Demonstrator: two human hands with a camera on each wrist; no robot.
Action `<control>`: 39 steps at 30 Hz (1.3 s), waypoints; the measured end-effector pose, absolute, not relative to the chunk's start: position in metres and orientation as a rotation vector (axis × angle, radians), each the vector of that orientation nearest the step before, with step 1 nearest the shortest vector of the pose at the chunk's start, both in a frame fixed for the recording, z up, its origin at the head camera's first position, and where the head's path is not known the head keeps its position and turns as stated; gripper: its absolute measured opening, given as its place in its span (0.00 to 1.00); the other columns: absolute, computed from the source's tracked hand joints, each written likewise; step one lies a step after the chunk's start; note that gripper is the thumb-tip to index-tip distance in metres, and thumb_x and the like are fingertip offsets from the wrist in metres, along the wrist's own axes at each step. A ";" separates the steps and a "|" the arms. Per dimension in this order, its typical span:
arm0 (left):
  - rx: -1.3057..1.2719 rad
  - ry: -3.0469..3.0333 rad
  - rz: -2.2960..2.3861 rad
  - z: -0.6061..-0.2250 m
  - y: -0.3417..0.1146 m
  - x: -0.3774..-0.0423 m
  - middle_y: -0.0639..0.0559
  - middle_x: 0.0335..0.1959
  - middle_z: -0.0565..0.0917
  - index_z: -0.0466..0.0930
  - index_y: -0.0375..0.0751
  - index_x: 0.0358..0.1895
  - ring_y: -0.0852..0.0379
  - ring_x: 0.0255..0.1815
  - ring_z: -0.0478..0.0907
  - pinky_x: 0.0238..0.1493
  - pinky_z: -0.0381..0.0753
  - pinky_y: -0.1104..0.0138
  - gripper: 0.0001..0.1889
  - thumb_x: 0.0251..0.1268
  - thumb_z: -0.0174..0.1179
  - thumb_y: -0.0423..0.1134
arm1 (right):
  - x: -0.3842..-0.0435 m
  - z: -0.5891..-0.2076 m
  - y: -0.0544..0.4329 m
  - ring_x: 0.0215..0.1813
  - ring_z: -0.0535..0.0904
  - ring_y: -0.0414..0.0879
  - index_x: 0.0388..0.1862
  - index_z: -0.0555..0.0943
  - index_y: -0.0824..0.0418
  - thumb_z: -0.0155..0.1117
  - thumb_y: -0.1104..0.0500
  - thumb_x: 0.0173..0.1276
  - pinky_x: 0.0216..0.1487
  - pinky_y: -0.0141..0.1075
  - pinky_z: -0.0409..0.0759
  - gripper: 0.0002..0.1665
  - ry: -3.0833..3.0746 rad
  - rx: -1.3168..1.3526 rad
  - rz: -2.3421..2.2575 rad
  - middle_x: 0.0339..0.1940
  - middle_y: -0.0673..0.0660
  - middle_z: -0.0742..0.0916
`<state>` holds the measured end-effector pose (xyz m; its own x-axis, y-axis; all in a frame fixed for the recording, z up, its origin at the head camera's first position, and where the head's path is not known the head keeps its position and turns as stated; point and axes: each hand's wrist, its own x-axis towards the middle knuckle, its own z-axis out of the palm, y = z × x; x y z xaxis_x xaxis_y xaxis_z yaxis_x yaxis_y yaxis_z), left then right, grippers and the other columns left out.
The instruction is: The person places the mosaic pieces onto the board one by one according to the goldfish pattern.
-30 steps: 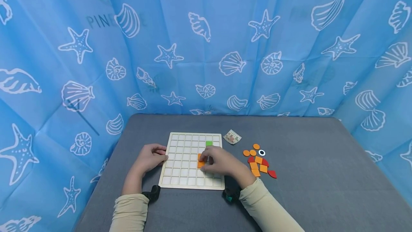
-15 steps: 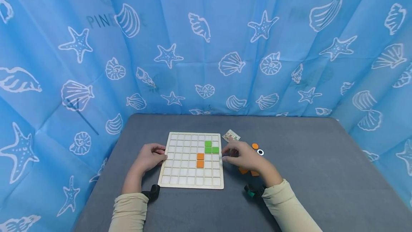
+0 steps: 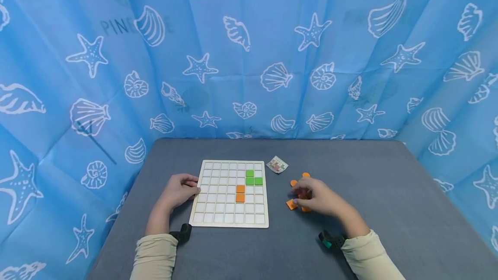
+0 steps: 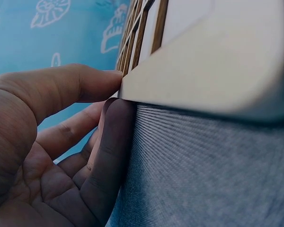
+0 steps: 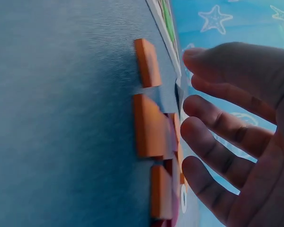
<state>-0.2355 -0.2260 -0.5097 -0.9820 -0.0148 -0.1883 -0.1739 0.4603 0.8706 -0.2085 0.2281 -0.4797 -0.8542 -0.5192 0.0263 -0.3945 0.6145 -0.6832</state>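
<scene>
On the table (image 3: pixel 373 176), orange tiles (image 3: pixel 291 205) seem light, stiff, best edge-pinched; the right hand (image 3: pixel 317 195) hovers empty, the left hand (image 3: pixel 178 192) pinches the board (image 3: pixel 228 225).

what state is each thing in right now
grid board: lying on the table, mostly unfilled
green tiles: three, set in cells
orange squares: two, set in cells
loose pieces: on the table, partly hidden
card: lying on the table
curtain: hanging, creased
left grip: pinching the grid board's edge
right grip: relaxed, holding nothing

The right grip (image 3: pixel 319 196) has moved from the board (image 3: pixel 219 208) to the orange pieces (image 3: pixel 292 204).
</scene>
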 end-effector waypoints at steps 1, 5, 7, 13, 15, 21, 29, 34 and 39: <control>-0.164 2.552 1.547 -0.510 -0.227 -0.235 0.39 0.45 0.85 0.83 0.29 0.60 0.52 0.39 0.85 0.40 0.90 0.60 0.19 0.67 0.69 0.29 | -0.207 -0.481 0.229 0.34 0.76 0.41 0.53 0.89 0.61 0.76 0.60 0.70 0.32 0.33 0.78 0.14 2.661 -0.760 -1.058 0.36 0.51 0.84; -0.172 2.552 1.550 -0.512 -0.228 -0.234 0.39 0.46 0.85 0.83 0.30 0.61 0.53 0.38 0.85 0.41 0.90 0.60 0.19 0.67 0.69 0.29 | -0.205 -0.488 0.231 0.37 0.76 0.46 0.53 0.89 0.58 0.80 0.58 0.66 0.35 0.32 0.76 0.17 2.652 -0.781 -1.047 0.38 0.53 0.85; -0.177 2.550 1.550 -0.513 -0.229 -0.234 0.39 0.46 0.85 0.83 0.30 0.61 0.53 0.38 0.85 0.41 0.91 0.60 0.19 0.67 0.69 0.29 | -0.203 -0.491 0.230 0.38 0.76 0.45 0.53 0.89 0.57 0.80 0.57 0.66 0.36 0.32 0.76 0.18 2.645 -0.777 -1.047 0.39 0.52 0.84; -0.175 2.546 1.549 -0.514 -0.229 -0.234 0.39 0.46 0.85 0.83 0.30 0.61 0.53 0.39 0.85 0.41 0.91 0.60 0.19 0.68 0.69 0.30 | -0.202 -0.495 0.229 0.39 0.74 0.42 0.54 0.89 0.56 0.81 0.58 0.65 0.36 0.32 0.74 0.19 2.644 -0.749 -1.026 0.42 0.50 0.85; -0.172 2.550 1.551 -0.513 -0.228 -0.234 0.39 0.46 0.85 0.83 0.30 0.61 0.52 0.39 0.84 0.42 0.91 0.59 0.19 0.68 0.69 0.30 | -0.202 -0.495 0.228 0.40 0.75 0.41 0.54 0.89 0.55 0.81 0.58 0.64 0.37 0.32 0.74 0.19 2.655 -0.751 -1.013 0.45 0.50 0.86; -0.174 2.553 1.545 -0.509 -0.227 -0.235 0.39 0.47 0.85 0.83 0.30 0.61 0.52 0.39 0.84 0.42 0.91 0.60 0.19 0.68 0.69 0.30 | -0.204 -0.494 0.228 0.42 0.75 0.41 0.53 0.90 0.54 0.80 0.59 0.65 0.39 0.33 0.76 0.17 2.676 -0.750 -0.987 0.48 0.50 0.87; -0.181 2.553 1.539 -0.510 -0.227 -0.237 0.39 0.46 0.85 0.83 0.30 0.60 0.52 0.39 0.84 0.41 0.91 0.60 0.19 0.67 0.69 0.30 | -0.203 -0.494 0.227 0.43 0.76 0.42 0.48 0.90 0.52 0.80 0.58 0.66 0.41 0.33 0.77 0.12 2.674 -0.734 -0.985 0.46 0.49 0.87; -0.185 2.548 1.541 -0.512 -0.227 -0.237 0.39 0.46 0.85 0.83 0.30 0.60 0.52 0.39 0.84 0.41 0.91 0.60 0.19 0.67 0.69 0.30 | -0.204 -0.494 0.227 0.42 0.76 0.42 0.47 0.90 0.52 0.79 0.58 0.66 0.40 0.33 0.77 0.11 2.666 -0.739 -0.992 0.44 0.48 0.87; -0.188 2.544 1.546 -0.513 -0.227 -0.238 0.40 0.46 0.84 0.83 0.31 0.60 0.52 0.39 0.84 0.41 0.91 0.60 0.19 0.67 0.70 0.30 | -0.204 -0.494 0.227 0.40 0.76 0.41 0.46 0.89 0.53 0.79 0.59 0.66 0.38 0.32 0.76 0.11 2.672 -0.758 -0.982 0.42 0.47 0.87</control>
<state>-0.2376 -0.2272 -0.5127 -0.9795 -0.0244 -0.1999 -0.1887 0.4581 0.8686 -0.2039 0.2265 -0.4938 -0.8497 -0.5272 -0.0067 -0.3975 0.6489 -0.6488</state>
